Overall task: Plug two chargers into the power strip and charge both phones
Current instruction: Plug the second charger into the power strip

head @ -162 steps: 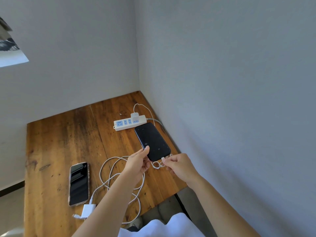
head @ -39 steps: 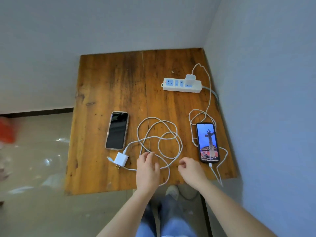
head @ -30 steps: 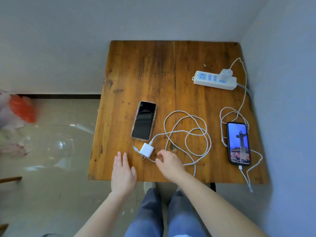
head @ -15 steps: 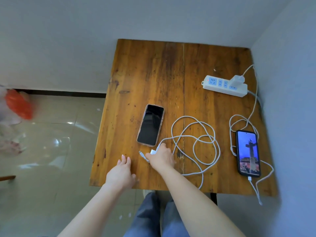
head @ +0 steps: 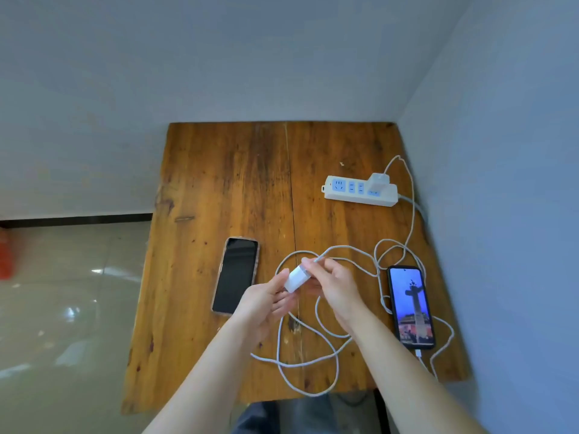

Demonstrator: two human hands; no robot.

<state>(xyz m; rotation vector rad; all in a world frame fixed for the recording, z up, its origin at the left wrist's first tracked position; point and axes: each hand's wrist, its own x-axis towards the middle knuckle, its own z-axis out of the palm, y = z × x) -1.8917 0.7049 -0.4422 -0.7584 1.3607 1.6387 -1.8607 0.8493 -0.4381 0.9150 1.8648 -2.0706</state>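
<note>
Both hands' grip pinches the white charger (head: 297,277): left hand (head: 266,303) cupped below, right hand (head: 336,286) above.

Wooden table (head: 219,183), set in a wall corner.
White power strip (head: 360,193), far right, one charger (head: 378,182) plugged in; its cable (head: 411,220) runs to the lit phone (head: 411,306) at right.
Dark phone (head: 235,275), centre-left, screen off.
Second white charger (head: 295,278), held above the table between left hand (head: 266,303) and right hand (head: 336,285); its cable (head: 308,364) loops loose beneath.
</note>
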